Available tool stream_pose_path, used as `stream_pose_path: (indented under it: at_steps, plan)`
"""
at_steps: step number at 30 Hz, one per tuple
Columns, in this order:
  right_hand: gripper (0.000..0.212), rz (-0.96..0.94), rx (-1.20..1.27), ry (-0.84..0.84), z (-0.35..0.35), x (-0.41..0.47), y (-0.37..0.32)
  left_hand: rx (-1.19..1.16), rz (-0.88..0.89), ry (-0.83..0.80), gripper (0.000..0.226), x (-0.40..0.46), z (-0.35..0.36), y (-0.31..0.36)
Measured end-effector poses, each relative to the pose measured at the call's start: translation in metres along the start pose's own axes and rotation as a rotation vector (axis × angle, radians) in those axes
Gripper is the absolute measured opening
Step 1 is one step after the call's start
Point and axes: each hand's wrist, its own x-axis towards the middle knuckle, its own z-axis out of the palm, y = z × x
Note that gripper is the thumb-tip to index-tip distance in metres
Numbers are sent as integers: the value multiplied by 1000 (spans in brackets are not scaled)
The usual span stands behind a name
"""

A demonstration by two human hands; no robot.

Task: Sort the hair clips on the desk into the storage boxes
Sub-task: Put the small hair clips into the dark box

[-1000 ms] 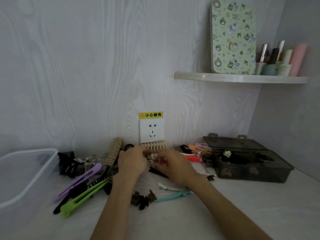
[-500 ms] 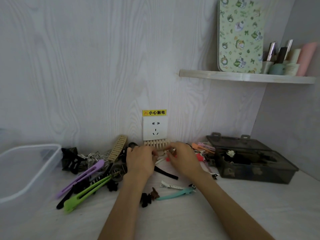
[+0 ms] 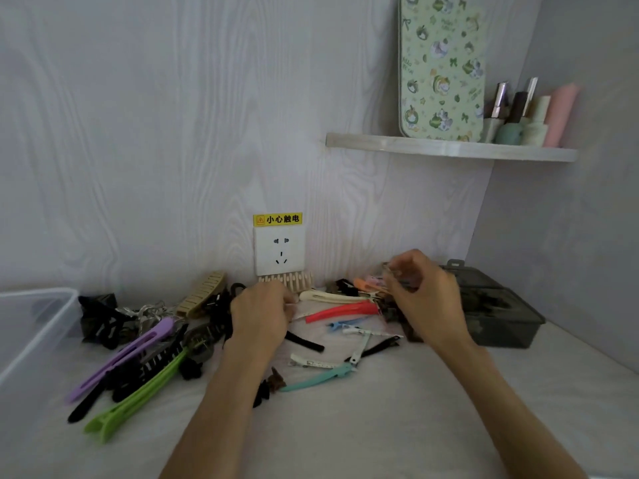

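Hair clips lie scattered on the white desk: a long purple clip, a green clip, a red clip, a teal clip, a cream clip and several black ones. My right hand is raised beside the dark storage box and pinches a small metallic clip at its fingertips. My left hand rests low on the pile in front of the wall socket, its fingers curled among the clips; what they hold is hidden. A clear storage box stands at the far left.
A wall socket with a yellow warning label sits on the back wall, a beige comb clip below it. A shelf at upper right carries a patterned tin and bottles. Bare desk lies in front of the clips.
My right hand has lifted off the pile and moved right toward the dark box with a small clip. My left hand stayed on the pile. The red and cream clips are now uncovered.
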Motion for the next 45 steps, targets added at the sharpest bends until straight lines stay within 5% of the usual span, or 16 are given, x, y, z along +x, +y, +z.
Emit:
stream_pose_path:
  at_steps: [4,7,11,16,20,29,33,38,41,45]
  plan:
    - [6,71,-168,203,-47,-1,37,-141,144,203,19,-1,3,20]
    - [6,180,-196,160,-56,-6,59,-383,279,310,17,-5,7,46]
    - [10,201,-240,77,-52,-10,61,-574,447,243,22,-10,22,90]
    - [16,122,-255,146,-49,-12,59,-823,441,117,29,-8,41,141]
    - [15,125,-201,153,-50,-12,63,-787,455,-34,43,-13,51,147]
    - [10,45,-235,204,-48,-20,49,-413,413,97,28,-47,-1,38]
    - [10,-139,-302,133,-31,-34,19,-318,370,59,27,-76,-33,-34]
    - [14,-314,-2,-152,13,-79,-58,-218,295,-144,53,-101,-48,-92]
    - [39,-361,-73,-383,43,-105,-92,-253,237,-253,73,-100,-48,-103]
    - [64,-300,-239,-543,67,-114,-106,-287,250,-277,60,-97,-44,-106]
